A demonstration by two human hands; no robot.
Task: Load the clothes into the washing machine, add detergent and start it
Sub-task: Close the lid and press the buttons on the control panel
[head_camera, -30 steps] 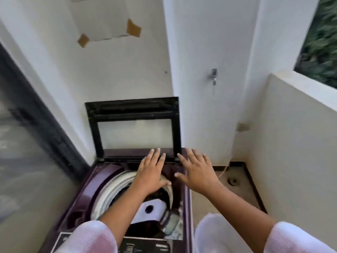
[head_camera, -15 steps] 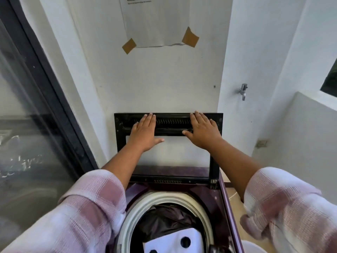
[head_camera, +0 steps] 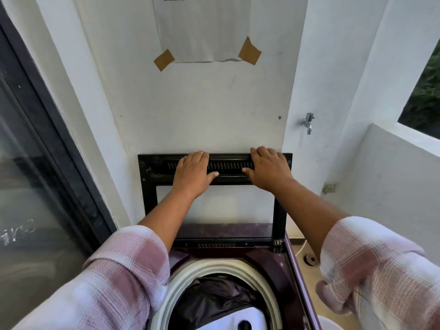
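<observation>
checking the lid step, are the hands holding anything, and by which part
Both: the left hand and right hand hold the raised lid by its top edge, fingers hooked over it.

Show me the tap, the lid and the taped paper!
tap (head_camera: 308, 120), head view, metal body
lid (head_camera: 279, 210), head view, right frame bar
taped paper (head_camera: 204, 29), head view, middle of sheet

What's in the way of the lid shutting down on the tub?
Nothing I can see. The left hand and right hand grip the lid by its top edge; the clothes sit inside the tub.
</observation>
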